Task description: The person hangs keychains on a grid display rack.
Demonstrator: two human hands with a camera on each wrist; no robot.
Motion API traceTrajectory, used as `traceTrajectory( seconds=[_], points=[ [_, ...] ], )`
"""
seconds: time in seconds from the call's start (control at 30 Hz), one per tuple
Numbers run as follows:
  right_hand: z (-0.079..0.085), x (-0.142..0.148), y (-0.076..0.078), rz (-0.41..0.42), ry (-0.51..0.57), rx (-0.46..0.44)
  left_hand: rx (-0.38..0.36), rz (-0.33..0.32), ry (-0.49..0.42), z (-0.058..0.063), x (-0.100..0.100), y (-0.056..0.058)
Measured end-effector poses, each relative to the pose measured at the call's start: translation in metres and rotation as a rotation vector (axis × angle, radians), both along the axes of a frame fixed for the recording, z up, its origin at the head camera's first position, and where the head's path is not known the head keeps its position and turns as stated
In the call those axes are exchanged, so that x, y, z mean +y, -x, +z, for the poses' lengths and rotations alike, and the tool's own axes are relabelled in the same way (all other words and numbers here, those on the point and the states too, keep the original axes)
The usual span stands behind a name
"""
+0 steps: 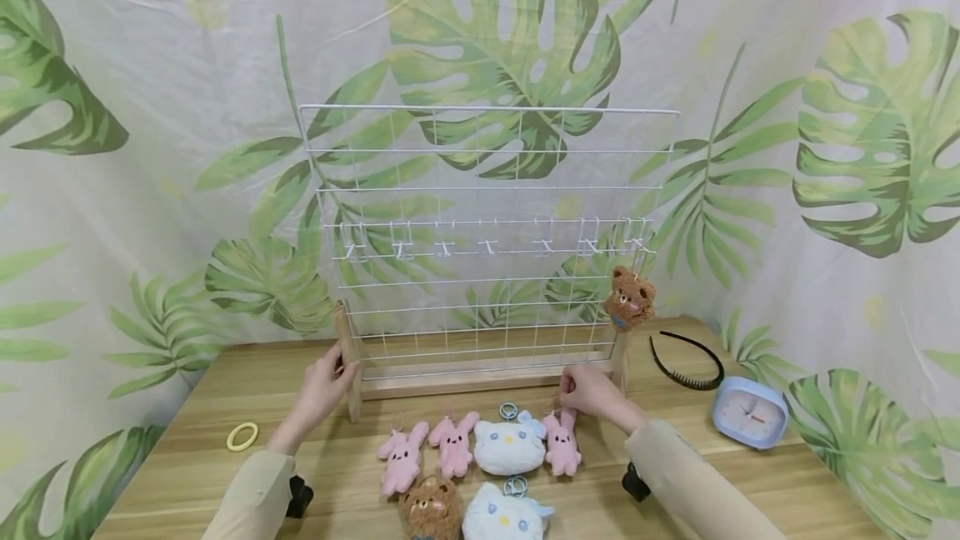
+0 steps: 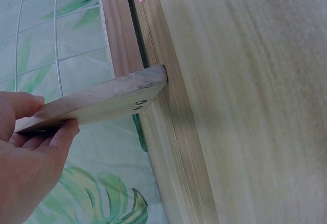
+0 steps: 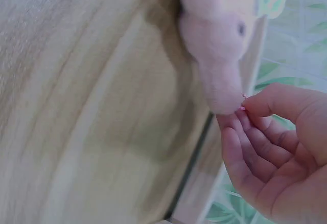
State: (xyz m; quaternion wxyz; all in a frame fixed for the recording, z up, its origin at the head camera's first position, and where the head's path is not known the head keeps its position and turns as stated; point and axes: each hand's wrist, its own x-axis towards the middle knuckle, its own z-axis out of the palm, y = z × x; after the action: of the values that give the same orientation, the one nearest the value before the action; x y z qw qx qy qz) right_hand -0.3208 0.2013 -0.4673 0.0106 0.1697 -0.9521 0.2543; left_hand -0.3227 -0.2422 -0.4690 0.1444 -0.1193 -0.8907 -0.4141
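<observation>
My left hand grips the wooden side post of a white wire grid rack, thumb on one face and fingers on the other, as the left wrist view shows. My right hand pinches the pink bead chain at the top of a pink plush bunny keychain between thumb and index finger. In the right wrist view the bunny hangs down past the fingertips, over the wood. Two more pink bunnies lie left of a white plush cat keychain.
White hooks line the grid, and a brown bear keychain hangs from the rightmost. Nearer the front lie another brown bear and white cat. A black headband and blue clock are at right, a yellow ring at left.
</observation>
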Motion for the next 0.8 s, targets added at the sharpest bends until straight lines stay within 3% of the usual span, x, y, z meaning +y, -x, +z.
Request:
traceTrajectory(
  seconds=[0.23, 0.57, 0.8],
  points=[
    [0.024, 0.007, -0.012, 0.066, 0.063, 0.156, 0.015, 0.006, 0.001, 0.0, 0.001, 0.001],
    [0.064, 0.012, -0.037, 0.068, 0.105, 0.255, -0.014, -0.009, -0.003, 0.0, 0.001, 0.001],
    [0.085, 0.016, -0.043, 0.072, 0.143, 0.311, -0.023, -0.005, 0.003, 0.0, 0.0, 0.001]
  ],
)
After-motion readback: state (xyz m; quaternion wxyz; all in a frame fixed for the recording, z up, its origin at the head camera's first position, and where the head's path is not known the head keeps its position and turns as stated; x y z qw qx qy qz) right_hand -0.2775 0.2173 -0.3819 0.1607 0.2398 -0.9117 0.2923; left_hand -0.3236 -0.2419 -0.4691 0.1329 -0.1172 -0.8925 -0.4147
